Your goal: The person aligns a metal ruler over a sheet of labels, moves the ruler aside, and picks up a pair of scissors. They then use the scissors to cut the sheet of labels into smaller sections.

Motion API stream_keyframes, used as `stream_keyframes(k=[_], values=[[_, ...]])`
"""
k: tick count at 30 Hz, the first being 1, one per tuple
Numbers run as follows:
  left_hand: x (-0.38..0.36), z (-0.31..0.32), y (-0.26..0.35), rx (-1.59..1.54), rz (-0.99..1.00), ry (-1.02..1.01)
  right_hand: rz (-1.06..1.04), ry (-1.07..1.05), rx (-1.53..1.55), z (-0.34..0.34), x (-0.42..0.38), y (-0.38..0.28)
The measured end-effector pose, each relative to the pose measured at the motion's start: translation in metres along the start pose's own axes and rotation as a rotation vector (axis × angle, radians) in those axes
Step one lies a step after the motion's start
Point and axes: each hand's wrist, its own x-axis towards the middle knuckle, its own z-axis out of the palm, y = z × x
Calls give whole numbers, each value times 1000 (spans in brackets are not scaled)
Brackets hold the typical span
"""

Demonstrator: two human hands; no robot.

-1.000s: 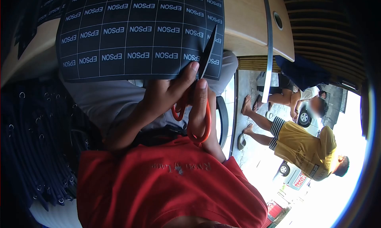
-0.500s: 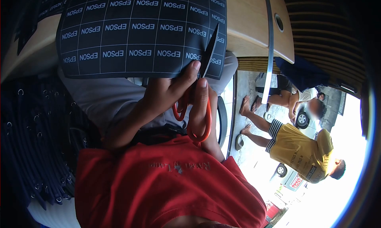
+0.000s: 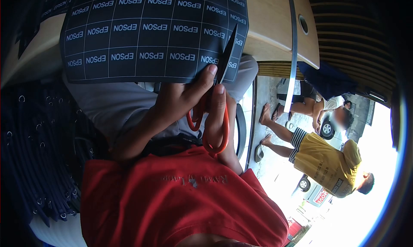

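Observation:
A dark sheet [image 3: 124, 42] printed with rows of white EPSON labels in a thin-lined grid lies over the table edge, its near side hanging past it. My left hand [image 3: 174, 101] pinches its near edge, thumb on top and fingers hidden below. In my right hand [image 3: 216, 118] are scissors [image 3: 228, 53] with orange handles, my thumb through one loop. Their dark blade lies over the right-hand column of labels, pointing away from me. Any lower blade is hidden under the sheet. Both hands are close together, above my lap.
The light wooden table [image 3: 271, 25] has a round hole and a metal strip [image 3: 294, 53] across its right part. Dark straps with metal rings [image 3: 41, 146] hang at left. A person in a yellow shirt [image 3: 322, 161] and another person crouching [image 3: 331, 105] are outside at right.
The sheet's near right corner has shifted slightly up and left, and its right edge bulges a little outward beside the blade. Both hands have hardly moved.

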Motion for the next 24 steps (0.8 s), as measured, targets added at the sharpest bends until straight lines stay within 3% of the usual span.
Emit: stream_keyframes(k=[24], values=[[-2, -2, -3, -15, -8, -40, 52, 2, -26, 0, -2, -6]])
